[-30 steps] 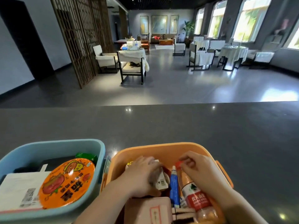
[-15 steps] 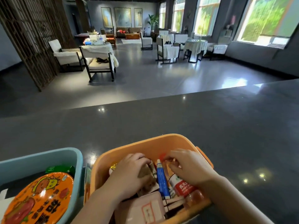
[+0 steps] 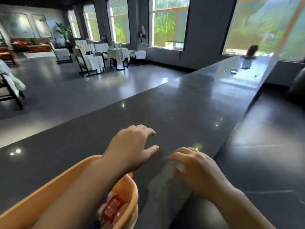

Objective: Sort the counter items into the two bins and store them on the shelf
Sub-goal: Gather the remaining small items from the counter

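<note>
The orange bin (image 3: 49,184) sits at the bottom left on the dark counter (image 3: 181,113). A bottle with a red label (image 3: 112,209) and other packed items show inside it. My left forearm crosses over the bin. My left hand (image 3: 132,146) hovers above the bare counter past the bin's right end, fingers spread and holding nothing. My right hand (image 3: 196,169) is to its right, near the counter's inner edge, fingers curled downward. A pale blur lies under those fingers; I cannot tell whether they hold anything. The blue bin is out of view.
The counter runs away to the upper right, where a small plant in a white pot (image 3: 247,59) and a few small scraps (image 3: 233,71) sit. Right of the counter edge lies dark floor (image 3: 264,154). Chairs and clothed tables (image 3: 118,54) fill the room beyond.
My view has swung to the right, so the blue bin has left the frame. Both hands have come out of the orange bin and now sit over the counter to its right.
</note>
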The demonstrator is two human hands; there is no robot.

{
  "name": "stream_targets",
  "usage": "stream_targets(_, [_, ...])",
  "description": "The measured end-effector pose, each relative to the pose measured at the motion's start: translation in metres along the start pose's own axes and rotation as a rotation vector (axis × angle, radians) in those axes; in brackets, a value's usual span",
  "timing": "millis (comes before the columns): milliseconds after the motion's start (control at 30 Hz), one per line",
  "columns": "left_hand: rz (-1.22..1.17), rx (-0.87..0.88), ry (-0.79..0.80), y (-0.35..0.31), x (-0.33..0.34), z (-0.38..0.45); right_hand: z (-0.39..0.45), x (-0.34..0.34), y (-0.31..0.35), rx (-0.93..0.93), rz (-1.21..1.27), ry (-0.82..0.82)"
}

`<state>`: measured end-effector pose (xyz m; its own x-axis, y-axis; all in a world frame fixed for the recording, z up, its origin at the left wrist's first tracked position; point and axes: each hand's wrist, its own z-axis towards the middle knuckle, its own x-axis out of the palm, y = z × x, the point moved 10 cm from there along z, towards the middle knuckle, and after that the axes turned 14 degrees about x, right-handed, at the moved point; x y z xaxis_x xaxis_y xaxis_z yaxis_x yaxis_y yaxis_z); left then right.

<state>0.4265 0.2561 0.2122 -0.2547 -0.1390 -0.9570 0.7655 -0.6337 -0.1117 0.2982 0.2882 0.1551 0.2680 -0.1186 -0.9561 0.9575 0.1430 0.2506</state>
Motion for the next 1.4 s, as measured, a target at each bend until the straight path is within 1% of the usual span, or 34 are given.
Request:
stream_targets(133, [-0.019,0.129,0.004,-0.076,0.030,0.089,-0.007,-0.030,-0.117,0.171,-0.045,-0.054])
stream_targets(200, [-0.062,0.167,-0.007,-0.116,0.055,0.130,-0.014,-0.045,-0.178,0.240,-0.070,-0.064])
stream_targets(267, [-0.140,0.175,0.006,-0.154,0.090,0.165,-0.024,-0.060,-0.243,0.327,-0.087,-0.065])
stream_targets(400, [-0.264,0.167,0.131,-0.222,0.172,0.235,-0.041,-0.086,-0.364,0.492,-0.153,-0.029])
stream_targets(533, [-0.323,0.124,0.178,-0.262,0.217,0.304,-0.039,-0.105,-0.450,0.603,-0.156,-0.004])
stream_targets(600, [-0.346,0.086,0.190,-0.266,0.235,0.327,-0.032,-0.109,-0.480,0.633,-0.146,0.011])
stream_targets(733, [-0.364,0.006,0.140,-0.253,0.259,0.375,0.004,-0.112,-0.532,0.647,-0.120,-0.007])
stream_targets(867, [-0.405,-0.013,0.119,-0.246,0.281,0.448,0.060,-0.108,-0.581,0.669,-0.068,-0.046])
stream_targets(1033, [-0.452,0.032,0.054,-0.243,0.295,0.572,0.150,-0.105,-0.641,0.652,-0.050,-0.046])
stream_targets(1133, [-0.454,0.043,0.066,-0.235,0.306,0.643,0.199,-0.118,-0.687,0.677,-0.074,-0.053])
stream_targets(1267, [-0.452,0.089,0.082,-0.238,0.320,0.722,0.247,-0.135,-0.739,0.718,-0.078,-0.112])
stream_targets(1400, [-0.471,0.129,0.119,-0.252,0.344,0.787,0.284,-0.141,-0.796,0.771,-0.069,-0.094])
